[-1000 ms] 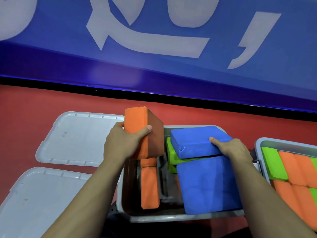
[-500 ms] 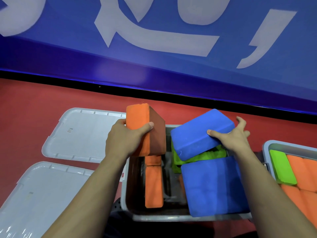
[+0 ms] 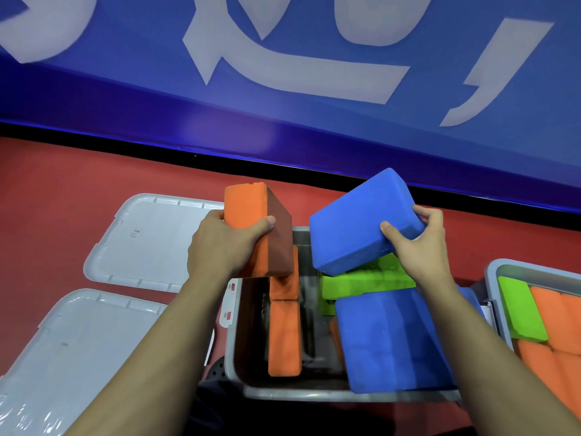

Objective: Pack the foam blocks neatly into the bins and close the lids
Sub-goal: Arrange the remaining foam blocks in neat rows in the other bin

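Packing step, middle grey plastic bin [image 3: 234,350]. My left hand [image 3: 220,247] grips an orange foam block [image 3: 251,225] upright; my right hand [image 3: 421,247] clasps a tilted blue foam block [image 3: 361,221] above the green block [image 3: 361,283]. Next, as I judge: stand each on edge in the gap.

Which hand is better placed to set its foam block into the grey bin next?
Probably left hand: its orange foam block hangs upright above the orange row.

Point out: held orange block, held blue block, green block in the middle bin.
held orange block [image 3: 246,209], head view, lit front face.
held blue block [image 3: 361,225], head view, broad face.
green block [image 3: 367,283], head view, top face.
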